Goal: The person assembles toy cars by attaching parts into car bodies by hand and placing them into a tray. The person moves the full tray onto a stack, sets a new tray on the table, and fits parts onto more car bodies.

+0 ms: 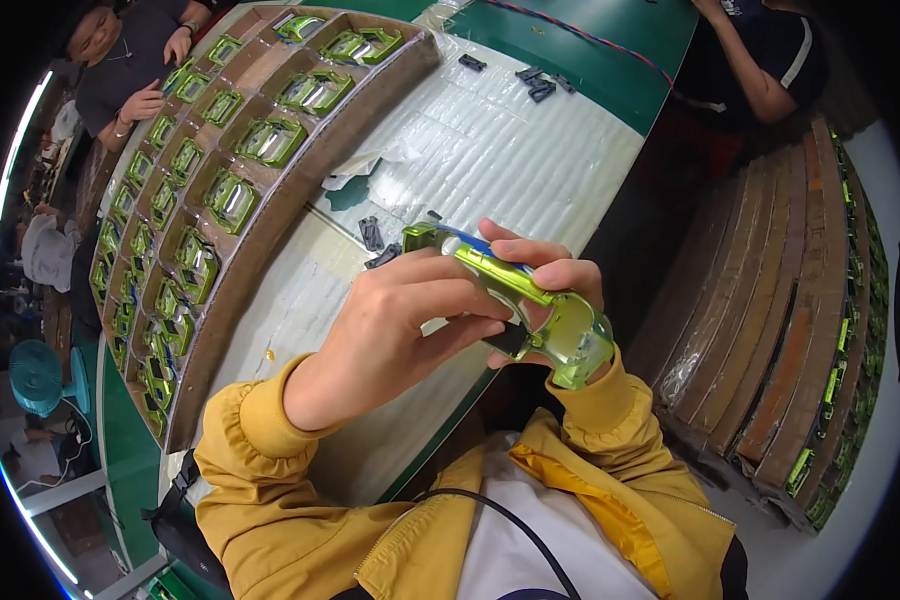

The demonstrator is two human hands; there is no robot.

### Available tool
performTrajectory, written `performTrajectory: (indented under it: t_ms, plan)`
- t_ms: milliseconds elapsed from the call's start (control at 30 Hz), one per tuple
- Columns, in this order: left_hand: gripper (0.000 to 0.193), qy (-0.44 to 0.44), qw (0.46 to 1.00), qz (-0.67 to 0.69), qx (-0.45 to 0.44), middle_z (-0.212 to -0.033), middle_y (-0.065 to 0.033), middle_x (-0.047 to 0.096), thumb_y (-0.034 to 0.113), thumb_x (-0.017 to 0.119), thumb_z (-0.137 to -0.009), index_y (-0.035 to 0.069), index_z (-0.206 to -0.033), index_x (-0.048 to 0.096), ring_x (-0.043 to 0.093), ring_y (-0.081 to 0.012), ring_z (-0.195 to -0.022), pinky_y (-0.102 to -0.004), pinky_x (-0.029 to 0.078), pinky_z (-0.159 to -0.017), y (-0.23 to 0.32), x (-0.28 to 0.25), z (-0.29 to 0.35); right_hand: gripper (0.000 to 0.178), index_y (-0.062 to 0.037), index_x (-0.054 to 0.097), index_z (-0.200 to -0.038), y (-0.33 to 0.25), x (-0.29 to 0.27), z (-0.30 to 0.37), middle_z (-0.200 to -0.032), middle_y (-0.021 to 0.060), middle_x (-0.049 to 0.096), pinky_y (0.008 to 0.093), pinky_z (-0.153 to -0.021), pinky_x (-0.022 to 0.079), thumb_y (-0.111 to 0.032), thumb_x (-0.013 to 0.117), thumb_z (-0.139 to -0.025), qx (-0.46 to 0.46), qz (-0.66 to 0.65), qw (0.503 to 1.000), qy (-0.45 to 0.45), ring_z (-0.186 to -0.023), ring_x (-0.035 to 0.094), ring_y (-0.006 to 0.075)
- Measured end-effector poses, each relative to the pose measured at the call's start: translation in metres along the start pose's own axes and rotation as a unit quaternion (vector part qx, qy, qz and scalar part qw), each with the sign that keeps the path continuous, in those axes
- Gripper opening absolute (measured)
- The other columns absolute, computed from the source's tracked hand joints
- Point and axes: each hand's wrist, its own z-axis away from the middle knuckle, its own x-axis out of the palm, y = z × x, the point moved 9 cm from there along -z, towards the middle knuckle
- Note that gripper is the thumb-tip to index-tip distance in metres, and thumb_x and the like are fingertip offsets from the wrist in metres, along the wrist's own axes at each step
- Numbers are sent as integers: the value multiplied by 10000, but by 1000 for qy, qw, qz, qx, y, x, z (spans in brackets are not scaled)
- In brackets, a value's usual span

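- Left: a divided cardboard tray (pixel 268 262) of green frames, its wall bordering the white table cover (pixel 530 150).
- The left hand (pixel 385 320) closes bent fingers on the housing, fingertips at its opening.
- Raised near the table's edge: 1 translucent lime-green plastic housing (pixel 582 345), glossy, round-ended, blue strip along its top.
- The right hand (pixel 575 280) grips its rounded end.
- Beyond both hands, the cover lies mostly open.
- Far right, past the edge: stacked trays (pixel 745 320).

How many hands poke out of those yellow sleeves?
2: the bare left hand, near the middle, and the bare right hand beside it, partly hidden by a translucent green plastic part.
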Motion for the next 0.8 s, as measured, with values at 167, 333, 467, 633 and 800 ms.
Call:
performTrajectory:
  t_ms: [167, 333, 467, 633, 800]
  plan:
    - [169, 18, 997, -65, 39, -740, -61, 549, 8, 644, -675, 78, -820, 592, 537, -240, -667, -318, 435, -584, 16, -1, 4, 558, -86, 408, -1070, -9, 9, -4, -1154, 168, 468, 453, -969, 347, -99, 746, -625, -7, -21, 1000, -16, -1141, 422, 346]
    - [204, -64, 993, -28, 91, -773, -60, 565, 24, 654, -676, 80, -861, 589, 544, -244, -685, -322, 442, -607, 26, 2, 6, 528, -76, 438, -1058, -11, 10, -4, -1125, 164, 492, 458, -964, 352, -93, 744, -628, -5, -39, 999, -7, -1112, 451, 336]
    - [205, -84, 996, -5, 31, -768, -64, 583, 29, 661, -674, 58, -869, 606, 559, -255, -669, -318, 457, -602, 13, -3, 9, 501, -73, 468, -1043, -11, 12, -6, -1093, 161, 522, 466, -960, 353, -93, 744, -627, -16, -31, 998, -43, -1097, 469, 313]
    - [152, -48, 996, -51, 53, -746, -66, 595, 1, 657, -648, 55, -782, 611, 578, -228, -655, -299, 467, -580, 20, -4, 7, 495, -75, 473, -1049, -13, 11, -9, -1098, 165, 523, 459, -958, 358, -109, 742, -635, -2, -52, 998, -23, -1088, 476, 309]
    - [169, 11, 986, -74, 149, -756, -63, 603, 5, 664, -621, 31, -778, 607, 588, -208, -666, -281, 475, -587, 34, -3, 10, 506, -77, 475, -1055, -17, 8, -10, -1106, 166, 518, 447, -959, 361, -123, 746, -631, -21, -66, 997, -19, -1084, 478, 314]
